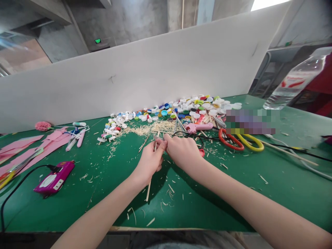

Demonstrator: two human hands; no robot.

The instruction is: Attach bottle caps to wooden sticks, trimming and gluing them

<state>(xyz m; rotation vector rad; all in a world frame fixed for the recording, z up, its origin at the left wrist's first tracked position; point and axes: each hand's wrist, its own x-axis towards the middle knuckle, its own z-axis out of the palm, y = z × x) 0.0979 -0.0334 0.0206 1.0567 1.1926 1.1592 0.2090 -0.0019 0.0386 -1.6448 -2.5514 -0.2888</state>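
Observation:
My left hand (153,157) is closed around a thin wooden stick (148,192), whose lower end slants down toward the table's front edge. My right hand (183,148) is closed too, its fingertips meeting the left thumb near the stick's upper end. What its fingers hold is hidden; a bit of red (201,152) shows beside it. Pale wood shavings (147,128) lie heaped just beyond both hands, with loose curls scattered below them. A pink glue gun (198,127) rests behind my right hand.
Many coloured bottle caps (186,105) are piled along the white partition (155,69). Scissors with red and yellow handles (250,142), cables and a water bottle (298,83) are at right. At left lie a purple power socket (55,178), pink paper (46,145) and a pink flower (43,126).

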